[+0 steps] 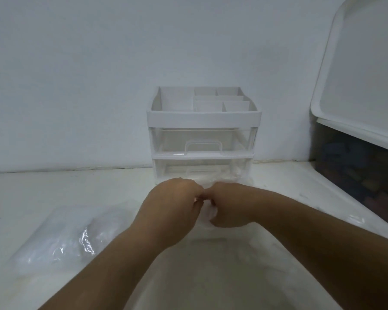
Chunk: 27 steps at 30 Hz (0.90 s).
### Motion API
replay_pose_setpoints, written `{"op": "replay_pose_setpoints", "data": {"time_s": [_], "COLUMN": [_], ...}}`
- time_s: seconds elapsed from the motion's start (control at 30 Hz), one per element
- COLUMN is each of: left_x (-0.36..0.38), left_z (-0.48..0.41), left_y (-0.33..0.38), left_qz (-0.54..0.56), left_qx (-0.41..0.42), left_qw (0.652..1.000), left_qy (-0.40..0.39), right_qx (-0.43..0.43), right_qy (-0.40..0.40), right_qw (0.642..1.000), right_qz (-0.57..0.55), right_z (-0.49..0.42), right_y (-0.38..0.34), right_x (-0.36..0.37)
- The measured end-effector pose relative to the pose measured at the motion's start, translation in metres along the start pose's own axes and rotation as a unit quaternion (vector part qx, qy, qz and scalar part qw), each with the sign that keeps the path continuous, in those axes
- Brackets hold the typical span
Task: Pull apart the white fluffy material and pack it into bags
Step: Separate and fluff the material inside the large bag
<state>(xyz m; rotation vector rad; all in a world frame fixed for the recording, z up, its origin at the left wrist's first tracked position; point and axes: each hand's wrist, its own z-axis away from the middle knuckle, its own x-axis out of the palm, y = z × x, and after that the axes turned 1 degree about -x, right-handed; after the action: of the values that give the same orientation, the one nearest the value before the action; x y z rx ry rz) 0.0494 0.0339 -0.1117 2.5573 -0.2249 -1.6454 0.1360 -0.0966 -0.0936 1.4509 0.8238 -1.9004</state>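
Pale wall [76, 74] at the back, white tabletop [31, 193] below, a small drawer unit [203, 135] straight ahead. My left hand [175, 202] and right hand [227, 208] meet just in front of it, knuckles touching, each grip curled tight and clamped on a white wad [210, 214] between them; fluff or bag edge, I cannot tell. A filled bag [70, 233] lies near my left forearm. I judge I'm at the pulling-apart step. Next calls for drawing both hands steadily outward, then finding an open bag.
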Motion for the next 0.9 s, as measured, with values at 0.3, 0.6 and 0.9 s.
{"op": "replay_pose_setpoints", "data": {"time_s": [0.3, 0.6, 0.9], "left_x": [0.002, 0.009, 0.004], "left_z": [-0.004, -0.007, -0.009], "left_y": [-0.013, -0.021, -0.019], "left_qz": [-0.156, -0.134, -0.187], "left_qx": [-0.155, -0.133, -0.123], "left_qw": [0.966, 0.972, 0.957], "left_qy": [-0.138, -0.141, -0.186], "right_qx": [-0.03, 0.005, 0.039], "right_qy": [0.014, 0.172, -0.021], "right_qw": [0.999, 0.982, 0.997], "right_qz": [-0.019, 0.076, 0.068], "right_z": [-0.004, 0.041, 0.006], "right_y": [0.015, 0.012, 0.01], "right_x": [0.011, -0.014, 0.002]}}
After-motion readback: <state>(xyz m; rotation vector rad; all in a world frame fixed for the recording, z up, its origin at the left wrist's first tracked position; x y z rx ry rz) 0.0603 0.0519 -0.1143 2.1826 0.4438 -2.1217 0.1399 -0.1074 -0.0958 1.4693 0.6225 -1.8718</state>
